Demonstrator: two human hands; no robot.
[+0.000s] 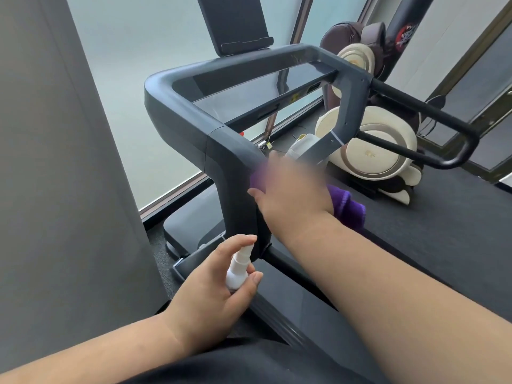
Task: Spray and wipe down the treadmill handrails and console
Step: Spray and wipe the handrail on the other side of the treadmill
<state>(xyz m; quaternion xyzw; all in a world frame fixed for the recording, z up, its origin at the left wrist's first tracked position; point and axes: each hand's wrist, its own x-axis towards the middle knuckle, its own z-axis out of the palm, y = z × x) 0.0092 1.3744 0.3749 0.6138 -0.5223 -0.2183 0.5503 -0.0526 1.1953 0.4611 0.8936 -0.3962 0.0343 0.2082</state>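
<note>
A dark grey treadmill frame [194,120] with a glossy console panel [257,87] fills the middle of the head view. My right hand [291,189], blurred by motion, holds a purple cloth [349,209] against the inner side of the left upright and handrail. My left hand [213,284] grips a small white spray bottle [238,270] low beside that upright, nozzle pointing up toward the frame. The right handrail [432,134] is a black looped bar at the far side.
A black tablet holder [232,23] rises above the console. A brown and cream massage chair [368,145] stands beyond the treadmill. The black belt [443,231] lies to the right, a grey curtain [55,162] to the left, a frosted window behind.
</note>
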